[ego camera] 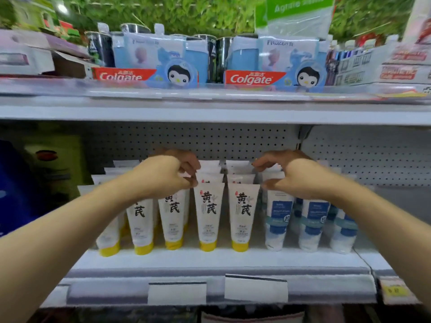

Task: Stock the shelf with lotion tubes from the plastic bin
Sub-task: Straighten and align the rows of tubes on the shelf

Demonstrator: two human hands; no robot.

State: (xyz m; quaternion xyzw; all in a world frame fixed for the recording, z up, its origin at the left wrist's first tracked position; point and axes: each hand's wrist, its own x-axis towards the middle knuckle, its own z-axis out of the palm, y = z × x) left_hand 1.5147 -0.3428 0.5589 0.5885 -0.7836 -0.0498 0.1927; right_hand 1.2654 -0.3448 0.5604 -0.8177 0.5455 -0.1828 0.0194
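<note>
White lotion tubes with yellow caps point(208, 213) stand cap-down in several rows on the white shelf point(210, 258). White tubes with blue labels point(277, 220) stand in rows to their right. My left hand point(168, 176) reaches over the yellow-capped rows, its fingers curled and pinching the crimped top of a tube in a back row. My right hand point(289, 176) hovers over the boundary between the two kinds, with fingers and thumb curved round the tops of the tubes there. The plastic bin is not clearly in view.
The upper shelf point(210, 113) hangs low over my hands and carries Colgate boxes point(253, 78). A perforated back panel point(210, 141) closes the shelf behind the tubes. Blank price tags point(255, 289) sit on the front rail. Blue and green packages point(35, 178) fill the left bay.
</note>
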